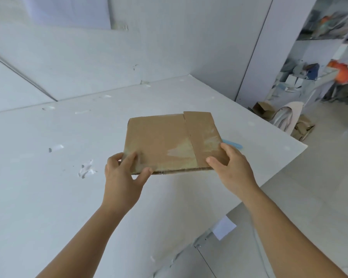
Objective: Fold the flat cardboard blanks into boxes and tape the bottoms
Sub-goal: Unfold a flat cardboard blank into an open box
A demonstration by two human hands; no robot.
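Note:
A flat brown cardboard blank is held level above the white table, with old clear tape patches on its upper face and a slit in its far edge. My left hand pinches its near left corner, thumb on top. My right hand grips its near right corner, thumb on top and fingers along the right edge. A light blue object lies on the table just behind my right hand, mostly hidden by the blank.
Bits of torn tape dot the table top. The table's right edge runs diagonally past my right arm. On the floor to the right lie cardboard pieces and a pale bag. Cluttered shelves stand at far right.

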